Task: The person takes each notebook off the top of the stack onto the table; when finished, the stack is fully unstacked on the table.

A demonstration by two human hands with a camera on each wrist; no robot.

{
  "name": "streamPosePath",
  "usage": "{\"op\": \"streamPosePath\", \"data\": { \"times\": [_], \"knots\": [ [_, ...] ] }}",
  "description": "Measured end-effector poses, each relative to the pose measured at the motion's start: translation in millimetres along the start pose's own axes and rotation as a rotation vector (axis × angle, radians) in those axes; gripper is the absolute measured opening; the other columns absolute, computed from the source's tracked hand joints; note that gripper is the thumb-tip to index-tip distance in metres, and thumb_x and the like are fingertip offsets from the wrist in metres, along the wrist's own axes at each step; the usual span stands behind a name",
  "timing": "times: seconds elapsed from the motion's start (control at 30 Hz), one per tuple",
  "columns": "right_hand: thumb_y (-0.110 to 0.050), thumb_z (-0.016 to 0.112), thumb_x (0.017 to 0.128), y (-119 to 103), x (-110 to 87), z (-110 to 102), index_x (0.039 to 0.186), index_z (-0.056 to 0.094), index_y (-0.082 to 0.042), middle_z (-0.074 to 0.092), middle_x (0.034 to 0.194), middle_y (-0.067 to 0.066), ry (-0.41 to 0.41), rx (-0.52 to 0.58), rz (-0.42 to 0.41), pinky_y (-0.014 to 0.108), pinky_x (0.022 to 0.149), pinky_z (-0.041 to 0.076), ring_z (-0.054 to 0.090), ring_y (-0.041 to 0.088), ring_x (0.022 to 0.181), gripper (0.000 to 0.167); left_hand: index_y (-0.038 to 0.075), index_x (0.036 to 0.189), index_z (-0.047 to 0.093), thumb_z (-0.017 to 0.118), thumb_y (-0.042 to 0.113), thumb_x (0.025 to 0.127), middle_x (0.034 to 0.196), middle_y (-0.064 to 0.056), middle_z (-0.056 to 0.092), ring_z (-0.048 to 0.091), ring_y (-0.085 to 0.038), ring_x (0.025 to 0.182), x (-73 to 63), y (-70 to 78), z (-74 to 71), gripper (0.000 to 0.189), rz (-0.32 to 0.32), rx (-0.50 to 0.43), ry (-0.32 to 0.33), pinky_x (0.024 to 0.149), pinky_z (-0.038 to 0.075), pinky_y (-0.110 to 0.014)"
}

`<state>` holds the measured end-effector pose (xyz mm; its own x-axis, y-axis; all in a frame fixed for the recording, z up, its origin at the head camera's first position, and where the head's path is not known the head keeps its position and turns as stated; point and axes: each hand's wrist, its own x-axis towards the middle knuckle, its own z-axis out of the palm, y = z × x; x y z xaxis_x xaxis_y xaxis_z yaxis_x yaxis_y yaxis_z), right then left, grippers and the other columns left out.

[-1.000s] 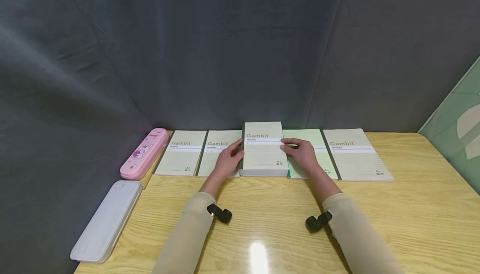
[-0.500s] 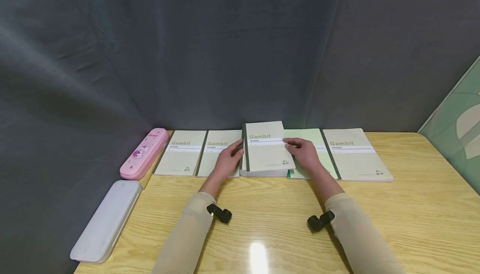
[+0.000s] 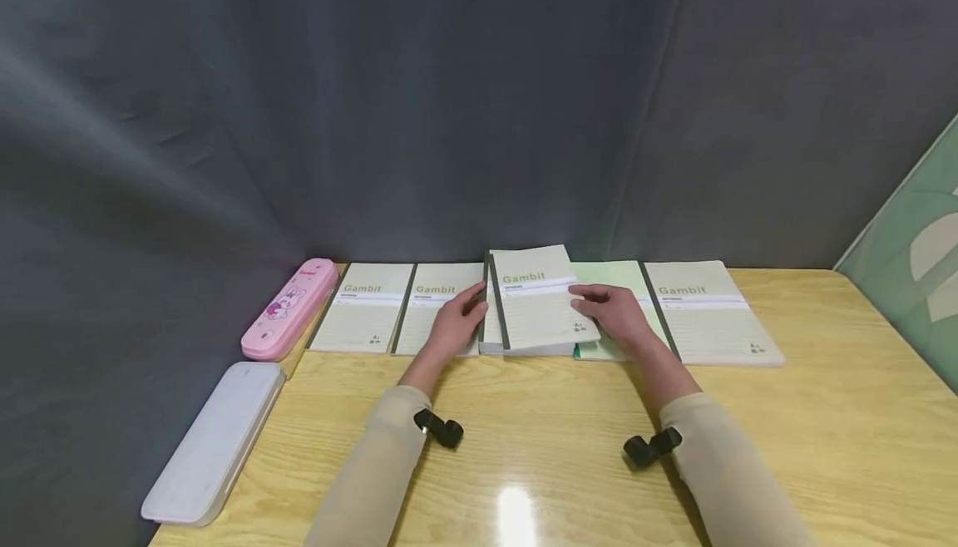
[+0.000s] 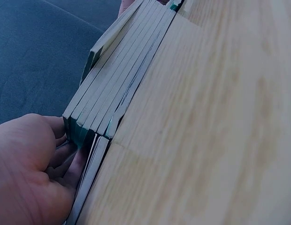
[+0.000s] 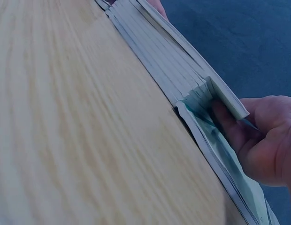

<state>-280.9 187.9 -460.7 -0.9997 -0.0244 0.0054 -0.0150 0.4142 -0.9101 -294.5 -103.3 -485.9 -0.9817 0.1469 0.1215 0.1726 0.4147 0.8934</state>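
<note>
A cream Gambit notebook (image 3: 542, 302) with a dark spine lies skewed on a stack of several similar notebooks (image 4: 124, 72), its right side reaching past the stack. My right hand (image 3: 619, 318) pinches that top notebook by its right edge; in the right wrist view, fingers of the right hand (image 5: 267, 136) pass beneath the raised cover (image 5: 202, 68). On the other side, my left hand (image 3: 451, 327) touches the spine side of the stack. In the left wrist view, the left hand (image 4: 28, 171) has its fingers against the spines, fingertips partly hidden.
Two cream notebooks (image 3: 359, 314) lie left of the stack. To its right are a pale green notebook (image 3: 602, 350), partly under the right hand, and another cream one (image 3: 707, 314). A pink pencil case (image 3: 288, 310) and a white case (image 3: 213, 443) line the left edge. A dark curtain (image 3: 479, 98) hangs behind.
The top notebook has slid right and turned slightly off the stack, uncovering the notebook below at the left. My right hand has moved right with it; the left hand has stayed put.
</note>
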Motion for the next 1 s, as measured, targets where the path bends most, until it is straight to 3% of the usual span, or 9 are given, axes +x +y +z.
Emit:
{"op": "streamPosePath", "data": {
  "times": [0.13, 0.4, 0.5, 0.63, 0.77, 0.9, 1.0],
  "knots": [
    [-0.013, 0.068, 0.099, 5.5, -2.6, -0.4, 0.134, 0.065, 0.0, 0.06, 0.136, 0.02, 0.028, 0.073, 0.033, 0.013, 0.081, 0.046, 0.053, 0.018, 0.114, 0.038, 0.018, 0.149, 0.054, 0.059, 0.023, 0.104, 0.14, -0.011, 0.06, 0.055, -0.027, 0.13, -1.5, -3.7, 1.5, 0.045, -0.006, -0.012, -0.008, 0.111, 0.041, -0.04],
    [-0.017, 0.065, 0.101, 15.8, -13.4, -21.5, 0.141, 0.057, 0.003, 0.05, 0.147, 0.022, 0.017, 0.176, 0.04, 0.012, 0.083, 0.049, 0.053, 0.006, 0.112, 0.045, 0.018, 0.15, 0.052, 0.059, 0.024, 0.105, 0.141, -0.011, 0.06, 0.055, -0.026, 0.13, -2.4, -3.4, 1.8, 0.046, -0.002, -0.014, -0.018, 0.111, 0.042, -0.039],
    [-0.02, 0.065, 0.101, 21.4, -15.2, -34.9, 0.143, 0.054, 0.003, 0.046, 0.151, 0.022, 0.014, 0.179, 0.044, 0.011, 0.085, 0.049, 0.05, 0.014, 0.125, 0.049, 0.018, 0.15, 0.052, 0.059, 0.024, 0.105, 0.141, -0.011, 0.06, 0.055, -0.027, 0.13, -2.7, -3.1, 1.6, 0.046, -0.002, -0.015, -0.023, 0.11, 0.042, -0.04],
    [-0.024, 0.065, 0.102, 30.3, -16.5, -55.1, 0.146, 0.049, 0.005, 0.04, 0.155, 0.022, 0.007, 0.175, 0.055, 0.01, 0.089, 0.047, 0.037, 0.027, 0.143, 0.055, 0.019, 0.15, 0.052, 0.059, 0.024, 0.105, 0.14, -0.011, 0.06, 0.055, -0.026, 0.129, -2.5, -3.5, 2.5, 0.046, -0.005, -0.021, -0.025, 0.109, 0.043, -0.04],
    [-0.028, 0.064, 0.102, 38.7, -19.2, -76.6, 0.149, 0.046, 0.004, 0.034, 0.158, 0.023, 0.004, 0.174, 0.078, 0.01, 0.088, 0.047, 0.034, 0.028, 0.145, 0.06, 0.02, 0.15, 0.052, 0.059, 0.024, 0.105, 0.14, -0.01, 0.06, 0.055, -0.026, 0.129, -2.2, -1.1, 2.8, 0.046, -0.011, -0.019, -0.026, 0.11, 0.043, -0.04],
    [-0.033, 0.067, 0.1, 48.6, -24.9, -99.5, 0.148, 0.051, -0.003, 0.035, 0.158, 0.02, 0.033, 0.149, 0.096, 0.011, 0.085, 0.049, 0.046, 0.009, 0.13, 0.059, 0.02, 0.151, 0.051, 0.059, 0.025, 0.105, 0.142, -0.01, 0.059, 0.054, -0.027, 0.131, -3.0, 3.1, 1.8, 0.047, -0.002, -0.01, -0.029, 0.111, 0.042, -0.04],
    [-0.032, 0.07, 0.098, 57.2, -29.7, -116.8, 0.142, 0.061, -0.012, 0.057, 0.138, 0.002, 0.06, 0.159, 0.097, 0.012, 0.08, 0.051, 0.052, -0.005, 0.108, 0.049, 0.019, 0.15, 0.052, 0.059, 0.025, 0.105, 0.142, -0.01, 0.059, 0.055, -0.027, 0.131, -3.1, 3.5, 2.0, 0.047, 0.009, -0.008, -0.027, 0.111, 0.042, -0.04]
  ]
}}
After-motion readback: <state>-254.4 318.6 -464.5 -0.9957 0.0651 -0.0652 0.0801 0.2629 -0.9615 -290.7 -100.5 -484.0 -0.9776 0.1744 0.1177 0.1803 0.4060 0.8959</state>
